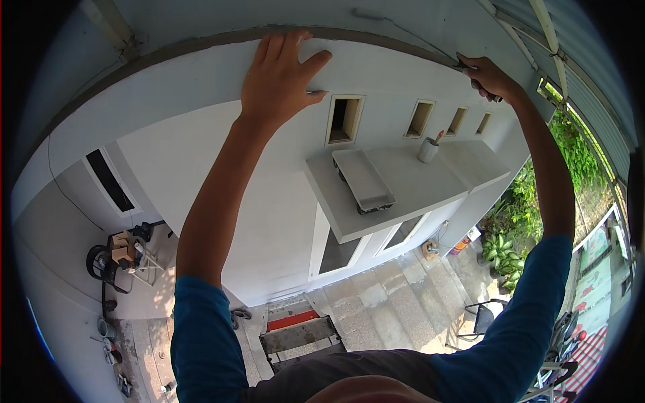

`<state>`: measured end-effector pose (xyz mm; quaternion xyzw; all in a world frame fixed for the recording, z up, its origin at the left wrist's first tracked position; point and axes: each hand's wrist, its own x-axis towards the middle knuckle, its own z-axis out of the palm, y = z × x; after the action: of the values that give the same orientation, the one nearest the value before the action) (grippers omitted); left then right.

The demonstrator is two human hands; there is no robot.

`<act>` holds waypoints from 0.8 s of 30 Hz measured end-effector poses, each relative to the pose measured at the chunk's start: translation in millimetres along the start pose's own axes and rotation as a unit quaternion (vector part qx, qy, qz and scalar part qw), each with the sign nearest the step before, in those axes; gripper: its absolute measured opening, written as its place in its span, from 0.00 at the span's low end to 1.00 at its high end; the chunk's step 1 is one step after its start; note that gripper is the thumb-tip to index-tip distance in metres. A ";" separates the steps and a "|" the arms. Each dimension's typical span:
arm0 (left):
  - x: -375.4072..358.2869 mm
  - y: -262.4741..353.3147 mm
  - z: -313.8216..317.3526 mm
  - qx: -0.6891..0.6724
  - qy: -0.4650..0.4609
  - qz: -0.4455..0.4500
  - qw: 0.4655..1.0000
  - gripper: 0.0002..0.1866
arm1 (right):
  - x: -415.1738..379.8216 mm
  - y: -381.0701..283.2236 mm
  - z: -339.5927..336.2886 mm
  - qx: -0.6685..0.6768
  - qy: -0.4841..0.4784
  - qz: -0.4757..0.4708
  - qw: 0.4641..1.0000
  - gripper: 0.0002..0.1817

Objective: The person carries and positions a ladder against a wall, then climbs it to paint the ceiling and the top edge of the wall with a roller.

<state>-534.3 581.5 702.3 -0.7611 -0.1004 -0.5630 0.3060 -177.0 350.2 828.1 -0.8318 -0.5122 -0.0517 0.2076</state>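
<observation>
My left hand (279, 77) lies on the top edge of the white wall (181, 84), fingers over the edge and thumb spread apart, holding nothing. Farther right, my right hand (489, 77) is closed around the handle of a paint roller (368, 13). Its thin rod stretches up and left from my fist, and the roller head is against or close to the grey surface above the wall's edge; contact is not clear. Below my hands, a paint tray (366, 181) rests on a grey ledge (430, 185). A pot (427, 150) with a paintbrush (440, 136) standing in it is on that ledge too.
Several small framed openings (346, 119) line the wall above the ledge. Far below are the tiled floor (376, 295) and a dark platform with a red part (299, 332). A chair (480, 319) and plants (500, 252) stand lower right. Metal beams (547, 27) run overhead.
</observation>
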 end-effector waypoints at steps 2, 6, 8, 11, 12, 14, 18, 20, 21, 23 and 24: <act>3.0 -0.5 0.6 -0.006 0.021 0.003 1.000 0.31 | -13.1 -4.3 0.2 0.013 -0.012 0.024 1.000 0.28; 0.8 0.6 -0.6 -0.006 0.017 0.003 1.000 0.32 | -19.6 -8.9 15.3 0.053 -0.013 0.027 0.998 0.28; 2.8 0.8 -1.5 -0.002 -0.008 -0.008 1.000 0.33 | -14.9 -4.8 16.3 0.072 -0.007 -0.002 0.997 0.28; 2.6 2.4 -3.8 -0.001 -0.005 -0.007 1.000 0.33 | -17.0 -10.3 9.2 0.057 -0.012 -0.007 0.998 0.27; 2.2 2.9 -4.0 0.002 -0.003 -0.006 1.000 0.33 | -16.4 -15.5 7.4 0.057 -0.009 -0.010 0.998 0.27; 3.0 2.1 -3.8 -0.003 -0.006 -0.008 1.000 0.33 | -11.8 -33.9 5.4 0.067 0.041 0.008 0.997 0.26; 3.0 2.6 -3.4 -0.008 -0.001 -0.012 1.000 0.33 | 23.4 -58.6 -0.5 0.064 0.095 -0.037 0.993 0.26; 3.8 2.0 -4.6 -0.012 0.028 0.004 1.000 0.33 | 48.0 -77.0 -17.5 0.047 0.134 -0.045 0.989 0.22; 3.4 1.3 -4.9 -0.011 0.025 0.004 1.000 0.33 | 54.0 -91.5 -32.1 0.044 0.154 -0.044 0.986 0.21; 3.5 1.6 -4.1 -0.008 0.029 0.007 1.000 0.33 | 75.7 -110.6 -68.4 0.019 0.140 -0.007 0.990 0.18; 3.5 2.4 -3.8 -0.008 0.029 0.005 1.000 0.33 | 80.5 -117.0 -67.3 -0.004 0.151 -0.031 0.988 0.14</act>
<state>-534.9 576.7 705.4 -0.7471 -0.0832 -0.5843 0.3058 -232.9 435.7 947.5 -0.7993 -0.5001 -0.1847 0.2773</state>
